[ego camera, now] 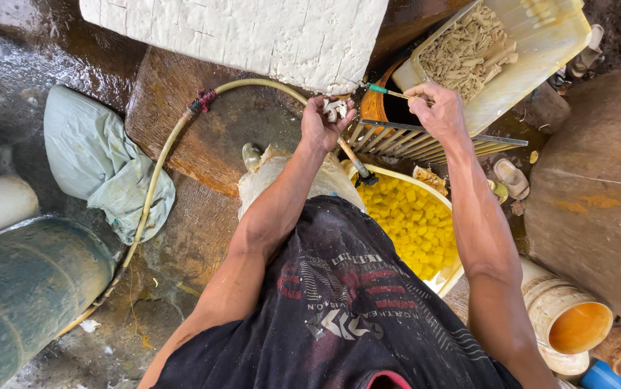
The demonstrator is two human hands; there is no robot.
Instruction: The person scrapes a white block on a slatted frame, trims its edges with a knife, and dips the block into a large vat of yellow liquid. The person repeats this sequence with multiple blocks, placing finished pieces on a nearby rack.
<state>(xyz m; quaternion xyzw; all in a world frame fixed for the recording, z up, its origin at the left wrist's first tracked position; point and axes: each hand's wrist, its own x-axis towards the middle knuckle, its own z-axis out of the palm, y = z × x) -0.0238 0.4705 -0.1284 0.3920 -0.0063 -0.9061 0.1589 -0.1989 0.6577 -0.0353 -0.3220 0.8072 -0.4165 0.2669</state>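
My left hand point(322, 124) is closed around a small white lump point(335, 109), held above a slatted metal rack point(426, 142). My right hand point(438, 109) pinches a thin stick with a green end point(388, 91), its tip pointing left toward the white lump. Both hands hover over a dark orange pot point(376, 103) below the rack. A tub of yellow cubes point(411, 220) sits under my right forearm.
A big white scored slab point(245, 32) lies at the top. A pale plastic tray of beige strips point(498, 54) tilts at the upper right. A yellow hose point(159, 173) curves over wet wood. Grey cloth point(98, 162) lies left. Buckets point(570, 317) stand lower right.
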